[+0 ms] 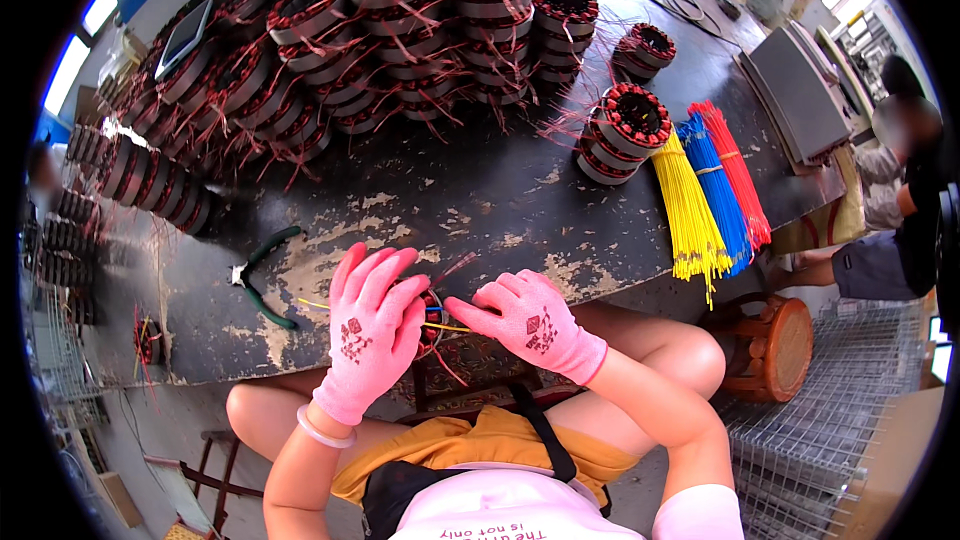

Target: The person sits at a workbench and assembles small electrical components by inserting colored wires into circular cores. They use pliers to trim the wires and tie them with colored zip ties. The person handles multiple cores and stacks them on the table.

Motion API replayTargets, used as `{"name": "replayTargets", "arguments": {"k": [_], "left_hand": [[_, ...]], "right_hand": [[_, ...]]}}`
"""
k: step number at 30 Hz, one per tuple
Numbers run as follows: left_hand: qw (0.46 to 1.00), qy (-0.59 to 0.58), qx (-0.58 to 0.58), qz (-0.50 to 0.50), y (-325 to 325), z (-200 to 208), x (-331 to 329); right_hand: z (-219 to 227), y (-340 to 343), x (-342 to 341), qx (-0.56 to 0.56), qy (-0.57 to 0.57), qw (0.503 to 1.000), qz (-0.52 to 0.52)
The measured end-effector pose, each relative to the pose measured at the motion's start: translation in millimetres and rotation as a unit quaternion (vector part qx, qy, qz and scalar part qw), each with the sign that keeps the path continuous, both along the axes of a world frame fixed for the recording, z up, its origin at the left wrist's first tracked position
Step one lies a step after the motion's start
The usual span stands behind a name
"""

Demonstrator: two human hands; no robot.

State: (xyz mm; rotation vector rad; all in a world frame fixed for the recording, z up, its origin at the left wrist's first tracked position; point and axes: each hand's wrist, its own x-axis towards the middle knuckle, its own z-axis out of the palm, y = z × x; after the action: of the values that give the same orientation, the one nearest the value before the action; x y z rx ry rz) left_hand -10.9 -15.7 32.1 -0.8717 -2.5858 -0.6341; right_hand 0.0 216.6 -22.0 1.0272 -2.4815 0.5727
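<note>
- Workpiece: a wound ring [431, 317] with red windings sits between the two hands, at the near edge of the black worktable [450, 195], above the seated person's lap.
- Left hand [375, 315]: pink glove, back of the hand toward the camera, fingers extended close together. It lies against the left side of the wound ring and covers part of it; whether the fingers clamp the ring cannot be told.
- Right hand [525, 320]: pink glove, index finger extended to the right side of the wound ring, other fingers bent. The fingertip meets the wire ends there; a closed pinch cannot be confirmed.
- Leads: a yellow wire [313, 304] projects left from behind the left hand. Yellow and blue pieces cross the ring (probably the same yellow wire, though the glove hides the middle). Thin red leads [459, 265] extend beyond the ring.
- Tool: green-handled pliers [262, 285] lie left of the left hand, handles spread.
- Wire stock: yellow bundle [684, 205], blue bundle [714, 190] and red bundle [741, 175] lie side by side at the right.
- Parts: stacked wound rings [395, 35] fill the far side; a shorter stack [620, 140] stands beside the yellow bundle.
</note>
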Motion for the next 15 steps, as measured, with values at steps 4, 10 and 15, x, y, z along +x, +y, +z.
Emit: {"name": "replayTargets", "arguments": {"k": [4, 10, 15], "left_hand": [[0.989, -0.142, 0.03, 0.006, 6, -14, 1], [0.987, -0.15, 0.035, 0.045, 4, -23, 7], [0.986, -0.158, 0.033, 0.041, 5, -27, 10]], "right_hand": [[-2, 5, -3, -0.01, -0.011, 1.0, 0.01], [37, 81, 2, -0.187, -0.073, 0.966, -0.162], [44, 259, 38, -0.148, -0.005, 0.779, -0.609]]}}
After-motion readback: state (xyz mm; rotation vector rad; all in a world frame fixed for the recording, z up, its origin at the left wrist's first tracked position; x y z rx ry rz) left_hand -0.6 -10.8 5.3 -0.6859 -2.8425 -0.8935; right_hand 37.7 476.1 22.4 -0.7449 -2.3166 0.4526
